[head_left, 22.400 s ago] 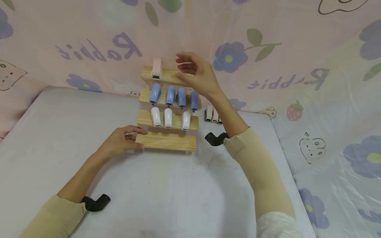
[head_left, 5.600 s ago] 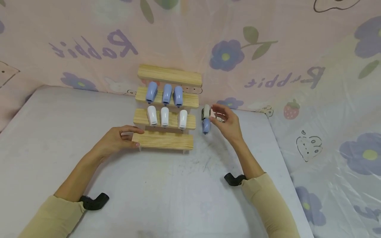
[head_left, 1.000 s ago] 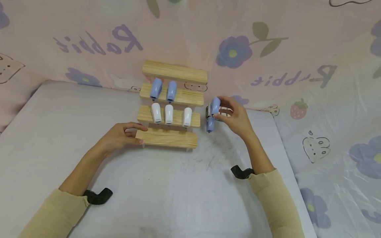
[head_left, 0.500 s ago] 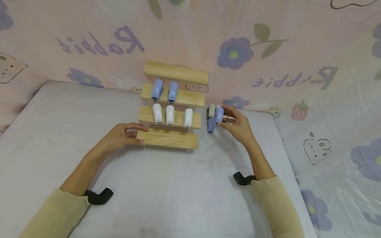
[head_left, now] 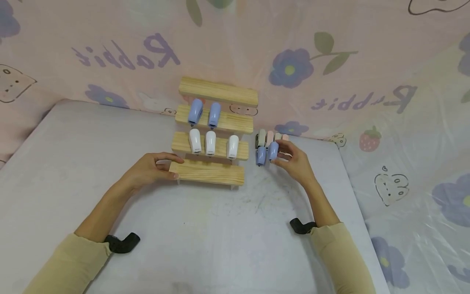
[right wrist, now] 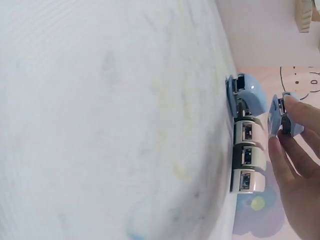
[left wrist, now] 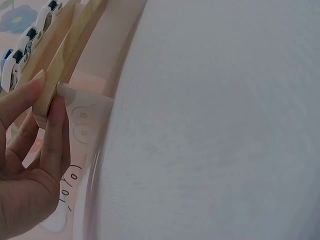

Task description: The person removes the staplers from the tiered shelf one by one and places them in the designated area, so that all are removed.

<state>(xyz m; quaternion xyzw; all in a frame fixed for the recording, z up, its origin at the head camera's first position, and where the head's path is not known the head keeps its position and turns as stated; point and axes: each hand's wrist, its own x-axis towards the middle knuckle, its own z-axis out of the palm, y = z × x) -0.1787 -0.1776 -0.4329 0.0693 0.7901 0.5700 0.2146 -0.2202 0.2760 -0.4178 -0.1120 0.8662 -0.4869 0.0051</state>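
Note:
In the head view my left hand (head_left: 148, 173) pinches the left end of the lowest wooden shelf (head_left: 209, 173); the left wrist view shows thumb and fingers on either side of that board (left wrist: 50, 92). My right hand (head_left: 295, 163) pinches a blue stapler (head_left: 273, 150) beside another blue stapler (head_left: 261, 156) on the table. In the right wrist view the pinched stapler (right wrist: 285, 117) is apart from the standing blue one (right wrist: 247, 95). Two blue staplers (head_left: 214, 114) sit on the third shelf up, three white ones (head_left: 210, 143) on the second. The top shelf (head_left: 218, 91) holds nothing.
Behind the blue staplers at the right stands a row of several grey and pink staplers (head_left: 261, 138). A patterned curtain (head_left: 227, 36) hangs behind the rack and along the right side. The white table (head_left: 205, 245) extends in front.
My right hand has lowered the blue stapler from above the grey and pink row toward the front, beside the other blue one. My left hand stays on the shelf end.

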